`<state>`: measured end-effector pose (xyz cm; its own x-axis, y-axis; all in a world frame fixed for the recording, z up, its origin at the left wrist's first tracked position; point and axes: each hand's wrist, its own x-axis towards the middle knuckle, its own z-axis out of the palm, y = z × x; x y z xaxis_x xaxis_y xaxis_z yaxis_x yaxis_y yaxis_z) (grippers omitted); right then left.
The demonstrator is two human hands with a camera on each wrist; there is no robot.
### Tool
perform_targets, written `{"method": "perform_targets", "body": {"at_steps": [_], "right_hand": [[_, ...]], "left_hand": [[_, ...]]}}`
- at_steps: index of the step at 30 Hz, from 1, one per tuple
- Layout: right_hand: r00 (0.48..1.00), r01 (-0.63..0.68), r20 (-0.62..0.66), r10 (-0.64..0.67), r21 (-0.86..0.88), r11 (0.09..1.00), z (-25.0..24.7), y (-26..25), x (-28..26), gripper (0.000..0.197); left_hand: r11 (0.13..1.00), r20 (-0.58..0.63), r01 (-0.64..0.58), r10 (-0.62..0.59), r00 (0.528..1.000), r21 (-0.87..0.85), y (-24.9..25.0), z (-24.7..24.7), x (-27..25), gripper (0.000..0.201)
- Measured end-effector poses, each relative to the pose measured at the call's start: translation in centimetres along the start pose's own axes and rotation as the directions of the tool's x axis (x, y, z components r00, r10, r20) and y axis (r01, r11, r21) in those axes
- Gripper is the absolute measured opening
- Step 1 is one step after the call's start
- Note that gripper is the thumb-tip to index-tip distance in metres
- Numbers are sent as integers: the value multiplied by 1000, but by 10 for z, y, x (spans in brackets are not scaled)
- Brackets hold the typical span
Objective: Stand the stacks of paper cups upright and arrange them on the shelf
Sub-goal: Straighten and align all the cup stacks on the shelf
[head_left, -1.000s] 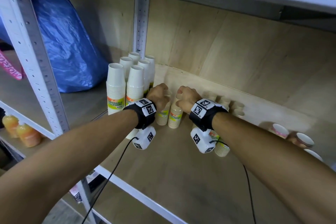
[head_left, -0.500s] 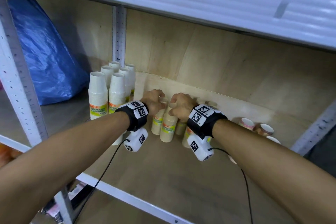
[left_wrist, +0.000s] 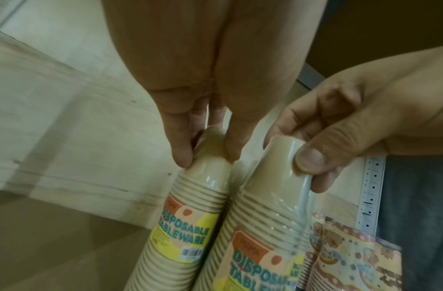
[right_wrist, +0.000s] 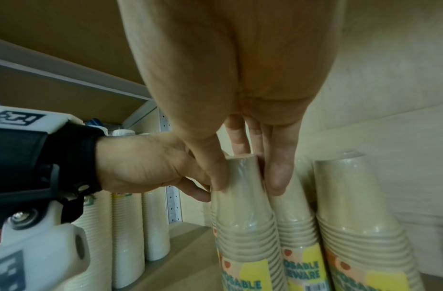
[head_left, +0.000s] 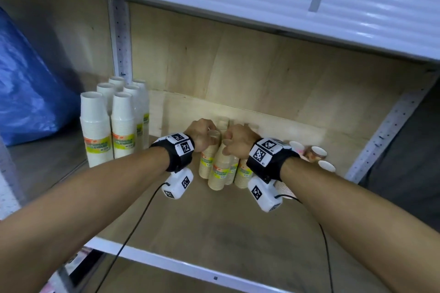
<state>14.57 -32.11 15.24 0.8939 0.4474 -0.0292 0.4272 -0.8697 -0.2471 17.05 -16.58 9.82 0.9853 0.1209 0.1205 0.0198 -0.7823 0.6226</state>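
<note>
Several beige paper cup stacks [head_left: 217, 171] in plastic wrap stand base-up in the middle of the wooden shelf [head_left: 214, 233]. My left hand [head_left: 202, 135] pinches the top of the left beige stack [left_wrist: 203, 196] with its fingertips [left_wrist: 183, 157]. Right beside it, my right hand [head_left: 238, 141] grips the top of the neighbouring beige stack [right_wrist: 242, 206], thumb on one side and fingers on the other. The two held stacks touch each other. More beige stacks [right_wrist: 359, 226] stand to the right of them. The left hand [left_wrist: 207, 155] and right hand [right_wrist: 247, 177] fill their wrist views.
Tall white cup stacks [head_left: 96, 131] stand upright in a group at the shelf's left end by the metal post [head_left: 120, 40]. Patterned cup stacks [head_left: 314, 153] lie at the right. A blue bag [head_left: 28, 93] fills the neighbouring bay. The upper shelf [head_left: 262, 0] hangs low overhead.
Both hands have stayed on the tops of the beige stacks, close together. The head view has shifted, so the shelf above now fills more of the picture.
</note>
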Motion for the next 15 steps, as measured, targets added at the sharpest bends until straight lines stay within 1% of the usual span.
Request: {"method": "perform_targets", "body": {"at_steps": [2,3,7,9,10,12,15], "right_hand": [[1000,-4,15,4,13,1000,3,4,2,16],[1000,-8,21,7,25,1000,4,6,2,15],[999,-22,38,20,47,999,7,10,5,17],[999,-18,50,15,55,998,8,14,5,26],[999,-14,52,11,61,998,9,15,5,25],[999,-27,47,24,69,997,10,19,5,15],[998,-35,51,32,53,998,10,22,5,21]], "left_hand": [[1000,5,1,-1,1000,5,0,2,0,39],[1000,6,2,-2,1000,8,0,3,-1,39],[1000,23,3,-3,1000,9,-2,6,3,36],[1000,26,3,-4,1000,8,-2,8,5,35],[1000,27,3,-3,1000,7,-2,10,6,34],[1000,27,-2,2,1000,3,-1,12,7,34],[1000,22,-8,8,1000,-12,-1,14,9,34]]}}
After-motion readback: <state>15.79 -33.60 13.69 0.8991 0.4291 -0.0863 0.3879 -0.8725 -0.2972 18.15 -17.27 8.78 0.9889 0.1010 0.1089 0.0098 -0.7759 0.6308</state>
